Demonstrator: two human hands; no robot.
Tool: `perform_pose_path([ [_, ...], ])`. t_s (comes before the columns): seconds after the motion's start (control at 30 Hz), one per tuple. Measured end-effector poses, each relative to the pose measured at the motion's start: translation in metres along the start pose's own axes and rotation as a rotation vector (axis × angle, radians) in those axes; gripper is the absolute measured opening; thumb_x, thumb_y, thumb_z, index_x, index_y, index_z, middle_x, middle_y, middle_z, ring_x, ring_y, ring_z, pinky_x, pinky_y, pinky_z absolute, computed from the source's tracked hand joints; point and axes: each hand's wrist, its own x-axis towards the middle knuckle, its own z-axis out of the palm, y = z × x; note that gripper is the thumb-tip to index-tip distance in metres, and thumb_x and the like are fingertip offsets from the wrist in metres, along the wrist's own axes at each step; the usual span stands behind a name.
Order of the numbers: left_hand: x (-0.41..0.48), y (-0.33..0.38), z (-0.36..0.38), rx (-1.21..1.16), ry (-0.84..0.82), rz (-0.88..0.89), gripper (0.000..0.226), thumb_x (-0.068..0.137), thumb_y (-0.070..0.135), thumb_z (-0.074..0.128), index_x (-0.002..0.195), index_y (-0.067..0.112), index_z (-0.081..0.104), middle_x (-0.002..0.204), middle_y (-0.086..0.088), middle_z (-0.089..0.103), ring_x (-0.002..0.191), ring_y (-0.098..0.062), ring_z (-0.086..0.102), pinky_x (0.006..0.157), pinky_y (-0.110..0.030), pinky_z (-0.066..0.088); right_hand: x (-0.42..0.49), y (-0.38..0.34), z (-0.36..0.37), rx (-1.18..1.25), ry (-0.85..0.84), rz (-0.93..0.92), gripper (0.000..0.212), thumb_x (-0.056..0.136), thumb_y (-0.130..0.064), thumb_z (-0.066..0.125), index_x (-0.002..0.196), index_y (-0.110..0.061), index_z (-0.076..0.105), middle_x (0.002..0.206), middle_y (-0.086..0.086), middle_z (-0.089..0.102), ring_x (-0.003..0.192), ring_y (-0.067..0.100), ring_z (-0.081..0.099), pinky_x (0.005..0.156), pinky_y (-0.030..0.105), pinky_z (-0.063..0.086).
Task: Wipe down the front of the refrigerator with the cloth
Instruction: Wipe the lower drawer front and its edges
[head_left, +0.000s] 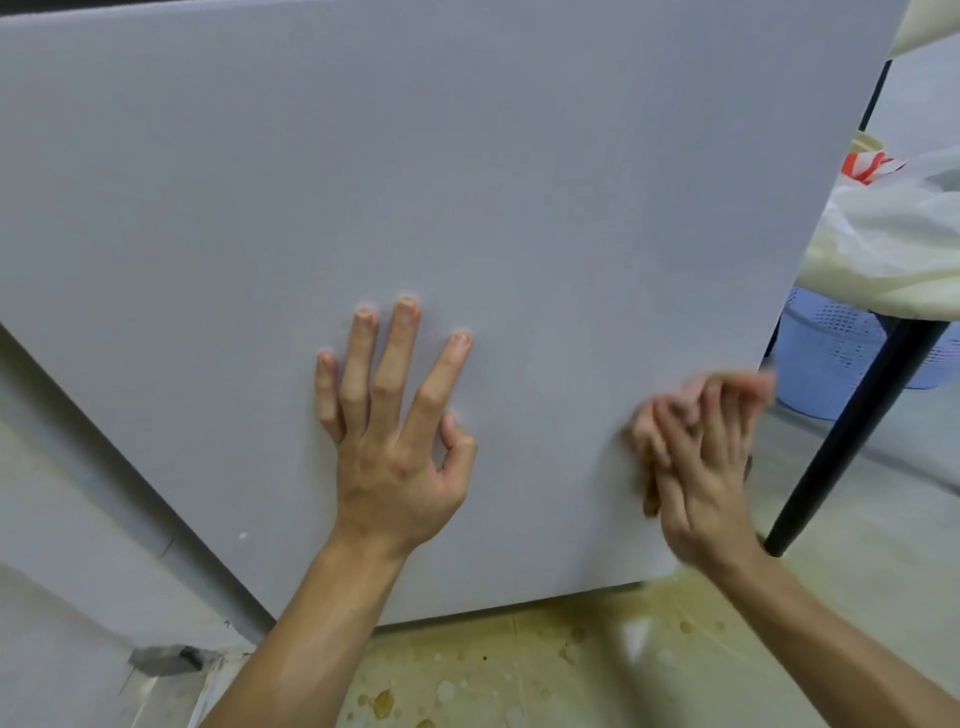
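The refrigerator's pale grey front (467, 182) fills most of the view, and its lower edge sits just above the floor. My left hand (395, 441) lies flat against it near the bottom middle, fingers spread and straight. My right hand (711, 467), blurred by motion, presses against the door near its lower right corner with fingers mostly extended. A small brownish piece of cloth (648, 493) peeks out from under its fingers on the left side; most of the cloth is hidden by the hand.
A black table leg (852, 431) slants down just right of the door's edge. Behind it stands a light blue perforated basket (826, 353), with white plastic bags (893, 234) on the table above. The floor (519, 665) below is stained yellow-brown. A grey wall (78, 493) runs along the left.
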Motion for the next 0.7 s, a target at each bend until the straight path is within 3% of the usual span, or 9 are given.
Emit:
perform_pose_path([
  [0.1,0.000,0.002,0.002,-0.008,0.001,-0.012,0.070,0.083,0.008,0.063,0.150,0.020,0.049,0.166,-0.013,0.029,0.162,-0.026,0.007,0.129,-0.055,0.005,0.089,-0.028,-0.017,0.098,0.198,0.038,0.068,0.089,-0.006,0.041,0.157,-0.005,0.038,0.168,0.022,0.015,0.156,0.045,0.008,0.126,0.068,0.002],
  [0.17,0.001,0.005,0.002,-0.009,0.004,-0.024,0.071,0.081,0.007,0.063,0.150,0.020,0.049,0.166,-0.013,0.029,0.163,-0.026,0.007,0.129,-0.055,0.005,0.128,-0.046,-0.022,0.105,0.299,0.065,0.069,0.085,-0.003,0.040,0.154,-0.002,0.042,0.163,0.034,0.023,0.155,0.050,0.014,0.125,0.069,0.006],
  [0.23,0.002,0.005,0.001,-0.009,0.002,-0.031,0.071,0.081,0.007,0.063,0.149,0.020,0.049,0.166,-0.013,0.029,0.163,-0.026,0.007,0.129,-0.055,0.005,0.138,-0.062,-0.018,0.094,0.360,0.105,0.069,0.085,-0.003,0.040,0.154,-0.001,0.041,0.164,0.034,0.022,0.155,0.052,0.014,0.125,0.069,0.007],
  [0.3,0.001,0.004,0.000,-0.005,-0.003,-0.029,0.070,0.082,0.009,0.063,0.149,0.022,0.049,0.166,-0.012,0.030,0.162,-0.026,0.009,0.129,-0.055,0.007,0.120,-0.072,-0.004,0.077,0.314,0.090,0.070,0.087,-0.009,0.041,0.157,-0.005,0.039,0.169,0.020,0.014,0.159,0.040,0.009,0.127,0.066,0.006],
  [0.37,0.001,0.002,-0.003,-0.009,-0.014,-0.024,0.068,0.085,0.012,0.062,0.150,0.023,0.048,0.167,-0.011,0.029,0.162,-0.026,0.012,0.129,-0.054,0.009,0.085,-0.079,0.020,0.005,0.165,-0.062,0.068,0.091,-0.016,0.045,0.159,-0.019,0.038,0.174,0.005,0.006,0.161,0.027,0.007,0.129,0.055,0.004],
  [0.53,-0.004,-0.018,-0.016,0.007,-0.045,-0.028,0.070,0.086,0.011,0.064,0.152,0.022,0.044,0.167,-0.011,0.027,0.162,-0.026,0.012,0.130,-0.053,0.011,-0.001,-0.074,0.055,-0.202,-0.242,-0.478,0.073,0.093,-0.018,0.059,0.161,-0.033,0.035,0.173,-0.006,0.019,0.158,0.012,0.023,0.131,0.039,0.005],
  [0.63,-0.008,-0.036,-0.027,0.035,-0.055,-0.060,0.070,0.089,0.013,0.063,0.154,0.023,0.042,0.169,-0.010,0.025,0.162,-0.027,0.012,0.130,-0.053,0.010,0.015,-0.072,0.049,-0.185,-0.250,-0.503,0.095,0.086,-0.008,0.068,0.165,-0.035,0.023,0.171,-0.010,0.024,0.157,0.009,0.025,0.130,0.036,0.010],
  [0.7,-0.010,-0.047,-0.036,0.047,-0.052,-0.083,0.068,0.091,0.015,0.059,0.155,0.024,0.039,0.170,-0.009,0.024,0.162,-0.027,0.012,0.130,-0.053,0.009,0.063,-0.090,0.037,-0.049,-0.093,-0.415,0.091,0.087,-0.003,0.065,0.164,-0.033,0.028,0.170,-0.005,0.026,0.158,0.014,0.024,0.127,0.039,0.016],
])
